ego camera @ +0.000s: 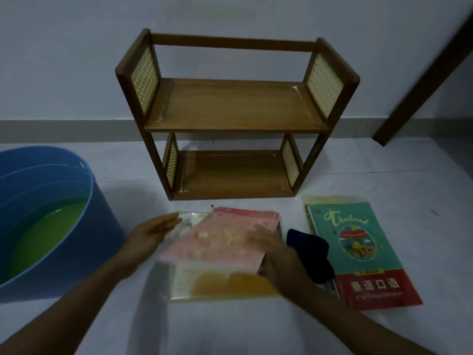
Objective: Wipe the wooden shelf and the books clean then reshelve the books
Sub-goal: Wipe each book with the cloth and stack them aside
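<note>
A small two-tier wooden shelf point(236, 108) stands on the floor against the wall, both tiers bare. In front of it lies a stack of books topped by a pink book point(220, 242), blurred and tilted. My left hand point(151, 233) is open at the pink book's left edge. My right hand point(279, 254) grips its right side. A dark blue cloth point(311, 254) lies just right of that hand. A teal and red Thailand book point(358, 252) rests on another stack at the right. A white and yellow book point(225, 285) lies under the pink one.
A blue bucket point(76, 226) holding greenish water stands at the left, close to my left arm. A dark wooden leg point(419, 80) slants down at the far right. The floor is pale and the wall has a grey baseboard.
</note>
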Action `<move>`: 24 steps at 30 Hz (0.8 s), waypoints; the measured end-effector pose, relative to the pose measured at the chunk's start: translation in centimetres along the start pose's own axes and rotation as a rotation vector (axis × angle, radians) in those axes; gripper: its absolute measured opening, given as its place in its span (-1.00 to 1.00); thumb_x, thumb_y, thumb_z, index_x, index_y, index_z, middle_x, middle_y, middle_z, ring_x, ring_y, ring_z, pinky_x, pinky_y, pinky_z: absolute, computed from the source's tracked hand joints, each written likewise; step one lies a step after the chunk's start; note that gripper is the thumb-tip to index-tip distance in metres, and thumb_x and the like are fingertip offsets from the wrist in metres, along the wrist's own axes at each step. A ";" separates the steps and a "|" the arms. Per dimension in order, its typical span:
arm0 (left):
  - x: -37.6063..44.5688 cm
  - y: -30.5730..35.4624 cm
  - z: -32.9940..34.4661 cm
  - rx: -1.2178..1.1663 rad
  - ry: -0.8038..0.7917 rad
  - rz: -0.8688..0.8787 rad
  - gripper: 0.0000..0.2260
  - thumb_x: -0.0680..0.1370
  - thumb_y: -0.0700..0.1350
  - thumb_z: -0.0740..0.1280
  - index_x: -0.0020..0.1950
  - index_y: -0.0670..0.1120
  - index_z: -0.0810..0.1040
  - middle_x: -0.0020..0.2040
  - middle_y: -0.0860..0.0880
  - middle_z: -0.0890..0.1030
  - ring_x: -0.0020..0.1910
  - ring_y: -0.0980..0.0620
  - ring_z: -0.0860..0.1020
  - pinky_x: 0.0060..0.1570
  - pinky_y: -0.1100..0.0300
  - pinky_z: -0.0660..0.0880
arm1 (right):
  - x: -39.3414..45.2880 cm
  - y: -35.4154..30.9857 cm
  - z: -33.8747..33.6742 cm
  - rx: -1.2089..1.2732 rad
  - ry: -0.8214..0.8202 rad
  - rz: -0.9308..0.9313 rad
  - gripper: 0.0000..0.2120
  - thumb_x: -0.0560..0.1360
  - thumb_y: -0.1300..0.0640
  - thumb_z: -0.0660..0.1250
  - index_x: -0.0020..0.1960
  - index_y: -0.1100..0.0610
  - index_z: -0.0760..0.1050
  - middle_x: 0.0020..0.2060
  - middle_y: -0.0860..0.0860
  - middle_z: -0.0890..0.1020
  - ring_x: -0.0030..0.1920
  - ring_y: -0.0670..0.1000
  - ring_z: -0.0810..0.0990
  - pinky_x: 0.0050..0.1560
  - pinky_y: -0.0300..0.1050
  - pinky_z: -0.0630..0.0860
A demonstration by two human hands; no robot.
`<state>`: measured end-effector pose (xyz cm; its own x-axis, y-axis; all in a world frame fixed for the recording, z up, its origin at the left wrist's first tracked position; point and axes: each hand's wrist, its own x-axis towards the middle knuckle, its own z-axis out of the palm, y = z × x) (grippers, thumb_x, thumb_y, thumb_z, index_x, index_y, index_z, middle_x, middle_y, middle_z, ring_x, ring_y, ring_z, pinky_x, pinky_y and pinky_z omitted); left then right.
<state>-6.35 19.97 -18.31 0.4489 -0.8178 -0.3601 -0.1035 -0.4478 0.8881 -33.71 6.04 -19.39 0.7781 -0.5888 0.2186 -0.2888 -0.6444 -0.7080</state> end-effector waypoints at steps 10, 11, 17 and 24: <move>-1.0 7.1 6.2 -0.138 0.230 0.326 -0.75 0.61 0.02 0.20 0.27 0.27 0.39 0.13 0.35 0.57 0.12 0.33 0.55 0.07 0.21 0.51 | 8.4 -4.6 -8.5 0.715 0.158 0.348 -0.81 0.62 0.07 0.15 0.16 -0.03 0.49 0.00 -0.10 0.68 -0.02 -0.12 0.67 -0.18 -0.30 0.58; -1.1 6.3 6.7 -0.114 0.239 0.305 -0.75 0.61 0.04 0.20 0.27 0.27 0.39 0.14 0.33 0.57 0.13 0.30 0.55 0.11 0.15 0.52 | 8.3 -4.3 -8.0 0.699 0.161 0.358 -0.82 0.62 0.06 0.16 0.15 -0.04 0.49 0.00 -0.11 0.68 0.00 -0.13 0.67 -0.16 -0.27 0.59; -1.6 3.0 8.2 0.029 0.154 0.192 -0.49 0.49 0.25 0.19 0.43 0.26 0.21 0.31 0.30 0.44 0.21 0.34 0.47 0.07 0.30 0.48 | 7.0 -1.1 -2.8 0.537 0.112 0.449 -0.82 0.61 0.14 0.19 0.12 -0.13 0.32 0.10 -0.02 0.57 0.13 -0.02 0.59 0.09 -0.02 0.60; -3.1 8.4 12.4 0.100 0.089 0.171 -0.66 0.57 -0.09 0.27 0.31 0.15 0.34 0.05 0.15 0.59 -0.07 0.25 0.58 -0.31 0.43 0.48 | 6.9 -0.6 -7.7 0.315 0.525 0.422 -0.59 0.51 0.27 0.17 0.35 0.12 0.28 0.14 0.06 0.51 0.08 0.00 0.55 -0.01 -0.14 0.53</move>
<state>-19.57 14.28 -13.29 0.4933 -0.8519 -0.1757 -0.2703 -0.3421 0.8999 -32.47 -1.40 -12.26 0.2444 -0.9620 0.1214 -0.2692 -0.1876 -0.9446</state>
